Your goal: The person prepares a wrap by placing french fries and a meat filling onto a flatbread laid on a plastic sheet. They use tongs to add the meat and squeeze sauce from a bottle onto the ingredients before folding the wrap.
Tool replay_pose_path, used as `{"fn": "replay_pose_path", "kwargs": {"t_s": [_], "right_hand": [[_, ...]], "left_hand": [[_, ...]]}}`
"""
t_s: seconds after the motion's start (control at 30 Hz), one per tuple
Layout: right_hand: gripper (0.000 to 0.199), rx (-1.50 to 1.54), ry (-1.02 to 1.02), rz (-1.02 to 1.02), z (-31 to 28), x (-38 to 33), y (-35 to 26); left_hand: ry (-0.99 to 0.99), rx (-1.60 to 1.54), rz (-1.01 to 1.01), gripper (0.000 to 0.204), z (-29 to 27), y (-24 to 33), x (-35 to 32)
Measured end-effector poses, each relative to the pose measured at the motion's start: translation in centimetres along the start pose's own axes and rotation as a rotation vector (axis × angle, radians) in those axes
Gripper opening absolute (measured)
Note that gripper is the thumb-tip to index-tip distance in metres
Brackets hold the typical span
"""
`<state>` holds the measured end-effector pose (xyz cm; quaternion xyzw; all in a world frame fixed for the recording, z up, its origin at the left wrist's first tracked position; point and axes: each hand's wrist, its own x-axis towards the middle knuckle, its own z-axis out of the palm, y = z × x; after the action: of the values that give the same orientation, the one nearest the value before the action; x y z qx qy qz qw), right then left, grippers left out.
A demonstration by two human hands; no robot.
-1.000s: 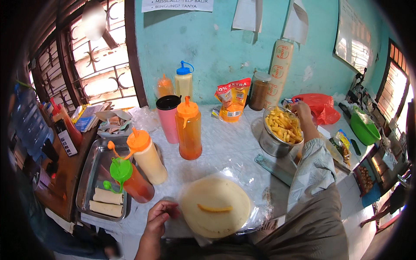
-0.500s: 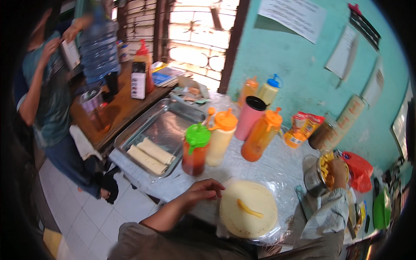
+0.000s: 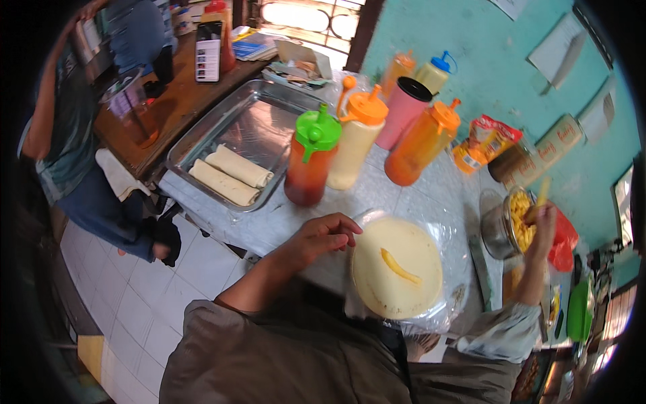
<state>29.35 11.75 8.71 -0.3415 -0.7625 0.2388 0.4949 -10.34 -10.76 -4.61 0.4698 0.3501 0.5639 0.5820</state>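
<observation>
A round pale flatbread [image 3: 397,268] lies on clear plastic wrap before me, with one yellow fry [image 3: 400,266] on it. My left hand [image 3: 328,233] rests at its left edge, fingers curled, touching the wrap. My right hand [image 3: 542,220] is over a steel bowl of yellow fries [image 3: 509,222] at the right and pinches a fry [image 3: 542,190] that sticks up from the fingers.
Squeeze bottles stand behind the flatbread: a green-capped red one [image 3: 311,159], a pale orange-capped one [image 3: 354,138], an orange one [image 3: 422,142] and a pink cup [image 3: 402,111]. A steel tray [image 3: 262,121] holds two rolled wraps [image 3: 229,175]. Another person [image 3: 64,128] stands at the left by a wooden table.
The view has swung further left and down. My right hand has lifted a fry out of the bowl. My left hand stays at the flatbread's edge.
</observation>
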Motion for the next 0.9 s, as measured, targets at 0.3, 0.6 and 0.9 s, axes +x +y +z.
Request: {"fn": "replay_pose_path", "kwargs": {"t_s": [0.3,0.6,0.9], "right_hand": [[0.014,-0.756,-0.433,-0.378,15.1,-16.3,-10.5],[0.018,-0.503,-0.213,-0.181,13.6,-16.0,-8.5],[0.02,-0.269,-0.495,0.053,14.4,-13.1,-6.4]], "left_hand": [[-0.001,1.153,0.712,0.022,5.0,0.8,3.2],[-0.247,1.239,0.567,0.022,5.7,1.4,5.1],[-0.355,1.359,0.368,0.014,6.2,0.9,6.1]]}}
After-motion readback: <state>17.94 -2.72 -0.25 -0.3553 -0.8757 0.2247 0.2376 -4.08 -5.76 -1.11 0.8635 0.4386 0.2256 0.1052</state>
